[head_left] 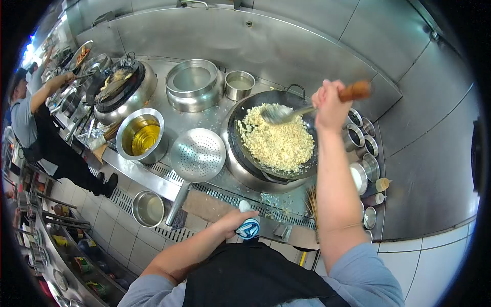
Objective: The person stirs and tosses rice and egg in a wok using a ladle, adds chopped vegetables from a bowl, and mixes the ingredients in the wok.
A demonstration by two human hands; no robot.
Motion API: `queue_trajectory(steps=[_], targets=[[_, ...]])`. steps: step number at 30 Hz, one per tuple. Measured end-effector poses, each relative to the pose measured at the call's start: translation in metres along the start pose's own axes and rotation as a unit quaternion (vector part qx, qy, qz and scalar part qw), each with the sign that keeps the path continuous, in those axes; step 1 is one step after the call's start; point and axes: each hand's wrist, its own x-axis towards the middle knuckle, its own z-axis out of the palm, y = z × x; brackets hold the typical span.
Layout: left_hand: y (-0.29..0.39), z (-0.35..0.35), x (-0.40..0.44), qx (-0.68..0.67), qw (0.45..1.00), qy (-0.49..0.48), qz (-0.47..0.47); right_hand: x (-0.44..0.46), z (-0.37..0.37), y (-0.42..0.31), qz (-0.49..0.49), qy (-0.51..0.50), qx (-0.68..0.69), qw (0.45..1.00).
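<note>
A stainless-steel counter [189, 120] carries a broad, round black wok [276, 97] in its right part, between back and front edges. The wok looks heavy and rigid, best taken by the dark loop handle [295, 87] facing the back edge. Loose, pale-yellow, rice-like food [279, 146] covers much of it, probably soft and light. Beside it, a round perforated steel skimmer [198, 153] juts its handle past the front edge. A long steel ladle with a brown wooden grip [279, 114], likely stiff and smooth, best held at the wood, runs crosswise: head towards the counter's left edge, grip rising towards its right back corner. The right hand [330, 105] is wrapped around it; the left hand [236, 220], before the front edge, clutches a bunched blue-and-white cloth [249, 228].
</note>
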Motion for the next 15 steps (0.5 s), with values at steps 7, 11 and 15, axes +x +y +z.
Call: queue_trajectory(steps=[7, 11, 15], targets=[[-0.001, -0.001, -0.009, -0.015, 1.000, -0.004, 0.010, 0.011, 0.009, -0.031, 0.186, -0.122, -0.023, 0.975], [0.000, -0.007, -0.008, -0.013, 1.000, 0.000, 0.002, -0.057, -0.004, -0.044, 0.139, -0.030, -0.049, 0.989], [-0.005, -0.005, 0.008, -0.010, 0.999, -0.031, -0.020, -0.021, -0.039, 0.033, 0.133, -0.051, -0.104, 0.984]])
